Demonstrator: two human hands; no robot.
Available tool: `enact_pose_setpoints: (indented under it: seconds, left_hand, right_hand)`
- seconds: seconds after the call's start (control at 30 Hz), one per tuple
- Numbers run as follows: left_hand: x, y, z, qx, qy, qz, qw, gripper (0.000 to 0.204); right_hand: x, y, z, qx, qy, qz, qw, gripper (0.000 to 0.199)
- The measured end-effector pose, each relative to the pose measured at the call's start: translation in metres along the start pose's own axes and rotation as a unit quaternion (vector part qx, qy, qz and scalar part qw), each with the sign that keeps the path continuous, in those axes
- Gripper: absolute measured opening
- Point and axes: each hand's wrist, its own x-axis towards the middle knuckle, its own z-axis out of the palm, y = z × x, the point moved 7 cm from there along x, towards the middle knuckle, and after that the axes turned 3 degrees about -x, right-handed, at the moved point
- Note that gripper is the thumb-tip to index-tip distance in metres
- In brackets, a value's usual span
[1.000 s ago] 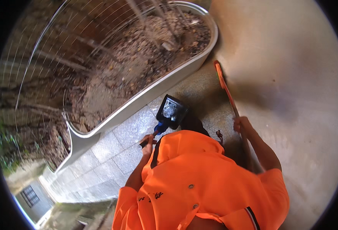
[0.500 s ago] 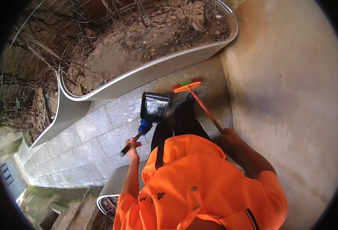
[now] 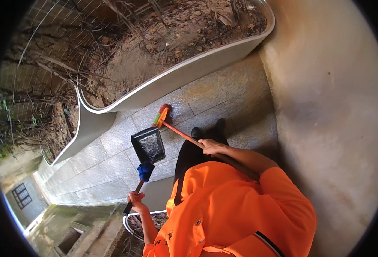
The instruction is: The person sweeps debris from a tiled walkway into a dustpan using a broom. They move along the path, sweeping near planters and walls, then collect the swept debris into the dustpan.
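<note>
My left hand (image 3: pixel 136 200) is closed round the handle of a long-handled black dustpan (image 3: pixel 149 145). A blue cloth (image 3: pixel 145 170) is bunched on that handle just above the pan. My right hand (image 3: pixel 212 147) grips the reddish stick of a broom (image 3: pixel 162 118), which has an orange head with red and green bristles. The broom head rests on the paving beside the far edge of the dustpan, toward the planter. Some pale specks show inside the pan, too small to name. My dark shoes (image 3: pixel 196 132) stand to the right of the pan.
A curved pale planter wall (image 3: pixel 184 77) bounds the far side, holding soil (image 3: pixel 154 51) and bare branches. A beige wall (image 3: pixel 326 107) rises on the right. Grey stone paving (image 3: pixel 94 158) runs off to the left. Another planter (image 3: pixel 159 218) curves near my left arm.
The broom head has swung left, from the right of the dustpan to its far edge. My right hand has moved left and forward. The dustpan and left hand sit lower and further left.
</note>
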Motion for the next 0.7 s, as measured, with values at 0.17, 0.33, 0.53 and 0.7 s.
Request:
enact_pose_setpoints:
  seconds: [0.17, 0.33, 0.53, 0.7]
  left_hand:
    - [-0.009, 0.003, 0.02, 0.011, 0.038, -0.045, 0.998, 0.028]
    - [-0.013, 0.002, 0.084, 0.011, -0.049, -0.054, 0.997, 0.029]
    - [-0.038, 0.002, 0.135, -0.003, -0.092, -0.028, 0.995, 0.029]
    - [-0.048, 0.011, 0.168, 0.011, -0.122, -0.018, 0.992, 0.034]
  right_hand:
    - [-0.034, 0.11, -0.081, 0.144, 0.119, 0.064, 0.98, 0.05]
    - [-0.116, 0.258, -0.219, 0.04, 0.351, 0.052, 0.934, 0.057]
    - [-0.187, 0.224, -0.216, 0.037, 0.39, 0.048, 0.919, 0.056]
    - [-0.16, 0.211, -0.146, 0.049, 0.29, -0.078, 0.953, 0.059]
